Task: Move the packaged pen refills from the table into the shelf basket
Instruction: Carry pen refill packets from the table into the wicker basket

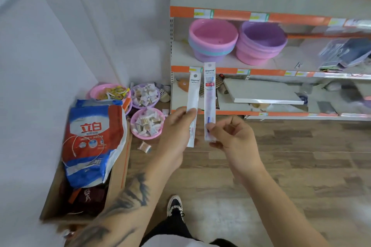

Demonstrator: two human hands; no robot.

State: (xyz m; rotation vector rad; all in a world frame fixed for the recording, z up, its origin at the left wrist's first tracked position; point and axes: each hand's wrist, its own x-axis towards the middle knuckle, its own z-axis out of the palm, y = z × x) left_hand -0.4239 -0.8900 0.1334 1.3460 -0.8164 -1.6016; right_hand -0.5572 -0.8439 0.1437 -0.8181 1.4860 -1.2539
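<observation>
My left hand pinches a slim white packaged pen refill near its lower end, thumb on the front, so the packet stands upright in front of me. My right hand pinches a second, longer clear packaged pen refill with a red label low on its side, fingers curled around the edge; it stands upright too, just beside the first, the two apart by a narrow gap. Both packets are raised before the orange-edged metal shelving, where stacked pink and purple plastic basins sit on a middle shelf. On the wooden floor to my left are small pink baskets of wrapped items and a cardboard box holding a blue-and-red detergent bag.
</observation>
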